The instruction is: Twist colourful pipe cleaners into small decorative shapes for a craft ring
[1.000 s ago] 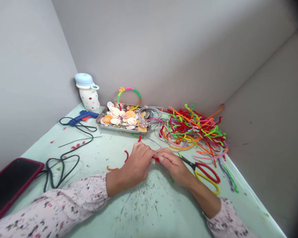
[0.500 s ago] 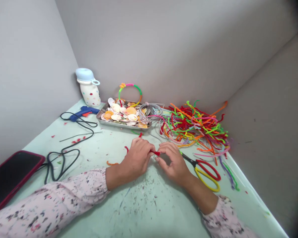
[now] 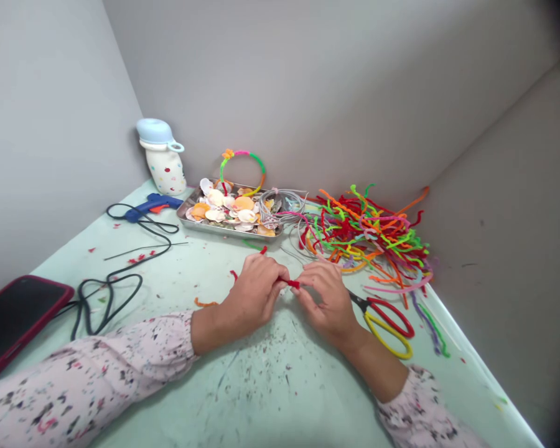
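Observation:
A short red pipe cleaner (image 3: 291,283) runs between my two hands over the middle of the table. My left hand (image 3: 256,287) is closed on it, and a red end sticks up behind the knuckles. On the other side, my right hand (image 3: 327,300) pinches the tip between thumb and fingers. Most of the piece is hidden by the fingers. Scissors (image 3: 387,320) with red and yellow handles lie just right of my right hand. A piece of orange pipe cleaner (image 3: 205,303) rests by my left wrist.
Behind the hands stands a metal tray (image 3: 228,233) of seashells with a colourful ring (image 3: 264,167) on it. Pipe cleaners (image 3: 368,230) are heaped at the right. A blue glue gun (image 3: 152,205), a black cord (image 3: 116,270), a bottle (image 3: 164,165) and a phone (image 3: 18,317) occupy the left.
The view has shifted slightly, so the things at the left appear a little higher and further left. Both hands keep hold of the red pipe cleaner in nearly the same place.

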Demonstrator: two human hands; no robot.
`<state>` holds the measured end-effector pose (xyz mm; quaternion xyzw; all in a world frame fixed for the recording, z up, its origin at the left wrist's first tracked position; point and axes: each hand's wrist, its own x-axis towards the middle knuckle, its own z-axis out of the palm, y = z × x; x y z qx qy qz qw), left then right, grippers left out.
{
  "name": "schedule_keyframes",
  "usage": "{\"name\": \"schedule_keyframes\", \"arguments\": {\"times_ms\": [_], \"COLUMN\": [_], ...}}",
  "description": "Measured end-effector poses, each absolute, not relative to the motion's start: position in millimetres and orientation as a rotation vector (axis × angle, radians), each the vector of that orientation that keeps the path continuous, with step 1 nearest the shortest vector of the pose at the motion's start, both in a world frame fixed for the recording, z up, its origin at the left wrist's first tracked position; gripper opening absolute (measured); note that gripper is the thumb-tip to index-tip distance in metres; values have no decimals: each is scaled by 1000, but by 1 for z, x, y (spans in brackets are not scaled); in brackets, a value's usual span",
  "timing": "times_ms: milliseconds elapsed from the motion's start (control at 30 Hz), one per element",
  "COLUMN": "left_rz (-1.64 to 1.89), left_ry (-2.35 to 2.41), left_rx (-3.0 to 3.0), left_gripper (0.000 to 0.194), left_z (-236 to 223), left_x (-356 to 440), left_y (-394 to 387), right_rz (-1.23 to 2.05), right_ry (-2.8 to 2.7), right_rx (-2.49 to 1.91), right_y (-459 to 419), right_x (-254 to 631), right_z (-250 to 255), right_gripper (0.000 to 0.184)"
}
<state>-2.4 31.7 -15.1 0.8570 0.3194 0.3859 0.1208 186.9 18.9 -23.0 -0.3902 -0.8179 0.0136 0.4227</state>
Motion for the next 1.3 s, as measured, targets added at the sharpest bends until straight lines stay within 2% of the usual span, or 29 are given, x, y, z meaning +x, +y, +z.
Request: {"name": "schedule_keyframes", "arguments": {"times_ms": [267, 433, 667, 900, 1033, 1167, 1300], "left_rz": [1125, 1117, 1157, 1196, 1233, 1361, 1392], "left_ry": [874, 851, 870, 804, 820, 999, 1200], "left_rx": [2547, 2579, 2498, 2532, 2492, 2384, 2235], "left_gripper": [10, 11, 9, 9, 8, 41, 43], "left_z": [-14, -14, -13, -13, -9, -10, -15], "left_x": [-3, -3, -3, -2, -3, -6, -7], "left_y": [32, 32, 31, 31, 29, 36, 48], "right_rz": [492, 803, 709, 902, 889, 787, 867], "right_ry": [-1867, -1785, -1862, -1736, -1691, -1480, -1256], "right_rx": [-1009, -1046, -1003, -958, -914, -957, -915], "right_y": [16, 15, 14, 12, 13, 17, 23], "right_x": [188, 191, 190, 187, 187, 192, 197], "right_z": [-23, -23, -20, -18, -20, -27, -35], "right_gripper": [2, 8, 9, 15, 16, 16, 13]}}
